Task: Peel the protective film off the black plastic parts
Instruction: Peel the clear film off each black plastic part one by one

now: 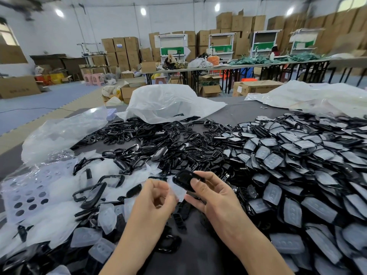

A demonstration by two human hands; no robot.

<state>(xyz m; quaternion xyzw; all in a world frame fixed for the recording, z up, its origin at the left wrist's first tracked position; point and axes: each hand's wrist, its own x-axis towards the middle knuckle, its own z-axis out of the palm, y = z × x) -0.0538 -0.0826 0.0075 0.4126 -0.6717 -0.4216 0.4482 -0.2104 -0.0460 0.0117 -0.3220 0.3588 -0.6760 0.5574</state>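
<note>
The right hand (215, 197) grips a black plastic part (185, 178) by its edge between thumb and fingers, above the grey table (240, 113). Just beside it, the left hand (156, 201), fingers curled, pinches a translucent film (177, 191) that hangs between the two hands and touches the part. To the right lies a heap of film-covered parts (297, 165); bare black parts (158, 139) spread behind the hands. Loose films (59, 217) litter the left side. A white plastic bag (168, 104) slumps further back.
</note>
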